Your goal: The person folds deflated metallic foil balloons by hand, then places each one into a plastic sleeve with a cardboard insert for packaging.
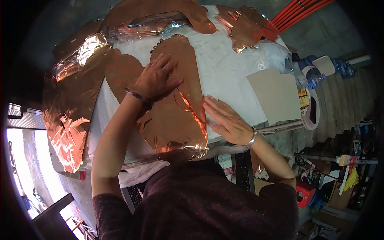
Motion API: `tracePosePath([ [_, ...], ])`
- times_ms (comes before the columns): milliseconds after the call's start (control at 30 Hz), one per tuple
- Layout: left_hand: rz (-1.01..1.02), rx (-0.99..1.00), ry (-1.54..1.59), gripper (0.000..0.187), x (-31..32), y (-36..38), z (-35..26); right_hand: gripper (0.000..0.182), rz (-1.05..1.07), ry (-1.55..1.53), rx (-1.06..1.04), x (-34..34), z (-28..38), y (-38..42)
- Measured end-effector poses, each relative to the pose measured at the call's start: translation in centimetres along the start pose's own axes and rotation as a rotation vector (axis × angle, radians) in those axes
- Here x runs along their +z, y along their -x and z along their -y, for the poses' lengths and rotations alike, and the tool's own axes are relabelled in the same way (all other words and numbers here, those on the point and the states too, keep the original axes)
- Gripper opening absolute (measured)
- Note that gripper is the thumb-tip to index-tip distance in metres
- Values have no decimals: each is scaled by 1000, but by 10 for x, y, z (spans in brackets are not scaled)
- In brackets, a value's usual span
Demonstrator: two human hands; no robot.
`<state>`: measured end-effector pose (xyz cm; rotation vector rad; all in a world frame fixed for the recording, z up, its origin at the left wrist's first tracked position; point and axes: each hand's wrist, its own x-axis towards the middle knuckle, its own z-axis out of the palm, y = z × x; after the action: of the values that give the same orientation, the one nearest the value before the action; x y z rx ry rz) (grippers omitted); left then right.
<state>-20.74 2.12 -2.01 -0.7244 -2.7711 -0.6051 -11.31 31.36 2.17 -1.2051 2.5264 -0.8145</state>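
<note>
A flat copper-coloured foil piece (172, 120), which looks like an uninflated foil balloon, lies lengthwise in front of me, with a bright crease down its right side. My left hand (158, 78) rests palm down on its upper part, fingers stretched out. At the right edge, my right hand (227, 122) lies with its fingers straight and close together, fingertips touching the foil's border. Neither hand grips anything that I can see. Under the foil is a white-covered table (224, 72). Part of another rounded copper foil piece (122, 72) reaches under my left forearm.
More copper foil (74, 96) spreads over the table's left side, and further foil (156, 10) lies along the far edge. A crumpled foil bundle (250, 30) sits far right, near orange-red tubes (298, 14). A beige card (276, 94) and plastic bottles (316, 80) are to the right.
</note>
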Motion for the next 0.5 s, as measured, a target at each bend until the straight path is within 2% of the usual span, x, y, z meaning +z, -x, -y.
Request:
tracePosePath([
  [100,-20,19,27,66,0,0,2,69,77,187,44,-2,7,2],
  [233,-29,-1,77,60,-3,0,1,69,82,252,8,2,8,0],
  [300,-50,81,63,60,-1,1,7,71,95,279,9,3,8,0],
  [433,-86,115,-54,59,-17,-4,-14,72,85,289,16,5,8,0],
  [500,-100,251,23,58,-12,-10,-19,73,84,301,7,4,10,-1],
])
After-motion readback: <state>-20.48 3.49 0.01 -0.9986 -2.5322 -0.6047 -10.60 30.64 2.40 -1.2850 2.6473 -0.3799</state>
